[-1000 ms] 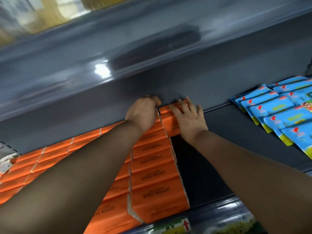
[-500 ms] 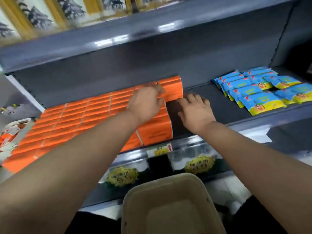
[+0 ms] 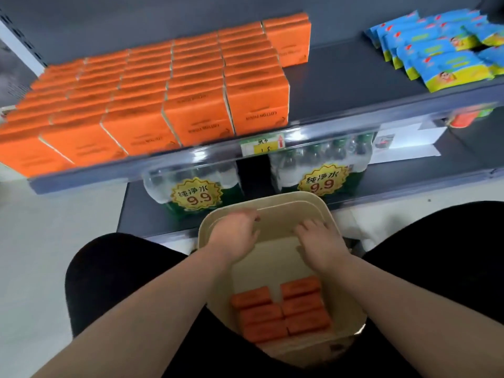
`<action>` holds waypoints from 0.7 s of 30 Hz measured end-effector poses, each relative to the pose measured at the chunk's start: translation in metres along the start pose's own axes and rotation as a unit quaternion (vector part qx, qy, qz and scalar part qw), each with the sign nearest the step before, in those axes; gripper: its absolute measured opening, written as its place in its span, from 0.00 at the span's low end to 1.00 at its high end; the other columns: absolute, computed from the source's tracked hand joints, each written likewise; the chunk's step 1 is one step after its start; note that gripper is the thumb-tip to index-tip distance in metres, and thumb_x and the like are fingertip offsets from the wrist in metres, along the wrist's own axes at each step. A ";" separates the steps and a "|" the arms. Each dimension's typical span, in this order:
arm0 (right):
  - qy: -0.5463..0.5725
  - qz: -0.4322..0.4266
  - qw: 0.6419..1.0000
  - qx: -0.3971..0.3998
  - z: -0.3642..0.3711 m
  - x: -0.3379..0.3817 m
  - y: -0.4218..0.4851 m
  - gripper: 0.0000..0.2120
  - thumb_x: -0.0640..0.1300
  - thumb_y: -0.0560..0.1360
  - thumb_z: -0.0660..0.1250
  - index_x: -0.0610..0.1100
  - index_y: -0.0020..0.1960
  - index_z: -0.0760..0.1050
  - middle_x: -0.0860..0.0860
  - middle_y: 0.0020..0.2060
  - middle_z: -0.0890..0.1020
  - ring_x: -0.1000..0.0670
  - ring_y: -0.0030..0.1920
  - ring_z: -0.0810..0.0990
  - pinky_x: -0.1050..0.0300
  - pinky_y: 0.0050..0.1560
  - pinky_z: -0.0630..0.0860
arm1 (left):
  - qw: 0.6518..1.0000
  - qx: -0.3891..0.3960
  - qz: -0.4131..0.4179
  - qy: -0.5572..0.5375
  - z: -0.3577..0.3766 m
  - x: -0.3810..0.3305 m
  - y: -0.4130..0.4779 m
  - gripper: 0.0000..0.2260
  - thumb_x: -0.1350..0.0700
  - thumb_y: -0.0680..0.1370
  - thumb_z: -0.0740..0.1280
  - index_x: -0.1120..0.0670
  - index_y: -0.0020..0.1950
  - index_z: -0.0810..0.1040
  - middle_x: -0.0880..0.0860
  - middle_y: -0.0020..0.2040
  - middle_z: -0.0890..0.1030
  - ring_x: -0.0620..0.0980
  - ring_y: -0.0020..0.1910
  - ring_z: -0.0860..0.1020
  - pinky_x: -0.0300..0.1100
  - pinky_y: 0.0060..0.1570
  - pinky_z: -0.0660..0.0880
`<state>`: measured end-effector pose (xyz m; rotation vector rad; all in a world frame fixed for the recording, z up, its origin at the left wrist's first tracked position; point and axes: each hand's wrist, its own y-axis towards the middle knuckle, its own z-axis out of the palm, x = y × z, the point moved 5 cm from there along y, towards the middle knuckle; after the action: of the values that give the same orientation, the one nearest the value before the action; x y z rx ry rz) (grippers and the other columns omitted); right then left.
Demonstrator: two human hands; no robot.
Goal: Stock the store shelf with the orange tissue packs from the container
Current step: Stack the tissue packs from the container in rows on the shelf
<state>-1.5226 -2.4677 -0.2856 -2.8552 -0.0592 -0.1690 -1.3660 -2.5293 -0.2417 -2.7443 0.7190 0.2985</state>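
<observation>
A grey shelf [image 3: 341, 85] carries tight rows of orange tissue packs [image 3: 174, 85], with bare space to their right for more. Below it, a beige container [image 3: 272, 199] holds the remaining packs [image 3: 281, 309]. The left hand [image 3: 234, 233] and right hand [image 3: 320, 242] hang inside, empty, fingers loosely bent, likely reaching for more.

Both arms are bare along all that shows. The left forearm [image 3: 163, 298] and the right forearm [image 3: 398, 296] run uncovered from the lower edge of the view up to the wrists, and no sleeve hem comes into sight. The left hand [image 3: 234, 233] and the right hand [image 3: 319, 241] are bare as well, fingers and wrists alike; their edges are slightly blurred. The legs are clothed in plain black cloth. It is matt and dark over the rounded left leg [image 3: 109, 271] and the right leg [image 3: 441, 241], its weave too dim to make out.
</observation>
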 end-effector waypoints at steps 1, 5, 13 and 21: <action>-0.002 0.002 1.000 0.029 0.015 -0.002 0.000 0.20 0.46 0.77 0.59 0.50 0.69 0.65 0.47 0.66 0.69 0.44 0.67 0.66 0.47 0.66 0.64 | 0.999 0.039 -0.018 0.004 0.020 0.007 -0.002 0.15 0.53 0.78 0.62 0.50 0.65 0.73 0.53 0.61 0.78 0.53 0.59 0.76 0.47 0.56 0.75; -0.008 0.009 0.991 0.130 0.067 -0.013 0.005 0.20 0.44 0.77 0.59 0.49 0.69 0.65 0.47 0.67 0.68 0.45 0.67 0.66 0.47 0.64 0.65 | 0.985 0.161 -0.065 0.014 0.081 0.031 0.001 0.17 0.51 0.79 0.63 0.50 0.67 0.71 0.53 0.65 0.75 0.53 0.63 0.73 0.47 0.59 0.71; -0.022 -0.029 0.975 0.218 0.143 -0.003 0.029 0.19 0.38 0.78 0.55 0.47 0.68 0.67 0.47 0.65 0.69 0.45 0.66 0.67 0.49 0.63 0.65 | 0.946 0.304 -0.110 -0.009 0.161 0.061 0.011 0.16 0.55 0.77 0.65 0.57 0.64 0.73 0.59 0.63 0.76 0.57 0.62 0.74 0.44 0.58 0.72; -0.042 -0.060 0.949 0.307 0.178 0.002 0.045 0.19 0.40 0.77 0.58 0.46 0.68 0.65 0.46 0.64 0.71 0.44 0.64 0.70 0.50 0.62 0.67 | 0.931 0.335 -0.140 -0.035 0.195 0.083 0.006 0.15 0.50 0.76 0.63 0.52 0.61 0.73 0.56 0.62 0.77 0.57 0.63 0.75 0.50 0.61 0.73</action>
<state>-1.4981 -2.4610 -0.4674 -2.2347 -0.2554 -0.0402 -1.3228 -2.5076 -0.4479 -2.1241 0.3139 0.0624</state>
